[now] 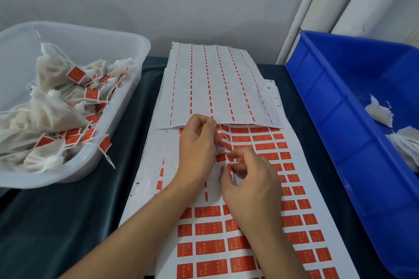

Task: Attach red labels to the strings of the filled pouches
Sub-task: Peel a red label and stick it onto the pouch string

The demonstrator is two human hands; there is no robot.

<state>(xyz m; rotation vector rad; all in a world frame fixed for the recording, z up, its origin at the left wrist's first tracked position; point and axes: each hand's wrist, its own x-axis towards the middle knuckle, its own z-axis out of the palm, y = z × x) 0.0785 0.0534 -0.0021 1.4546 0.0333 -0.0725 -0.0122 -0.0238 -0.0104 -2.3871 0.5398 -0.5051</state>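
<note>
I judge labelling under way: my left hand [197, 149] pinches a pouch string [221, 130] over the label sheet [249, 222] while my right hand [247, 181] pinches a red label [229, 166], which next needs folding round that string.

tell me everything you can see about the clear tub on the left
The clear tub is a translucent, plastic-looking rectangular bin with rounded corners and a thick rolled rim. It sits upright on the dark cloth at the left, apart from the label sheets. Inside lies a loose heap of white mesh pouches, many with red labels on their strings. One labelled string hangs over the near rim. Neither hand touches it.
</note>
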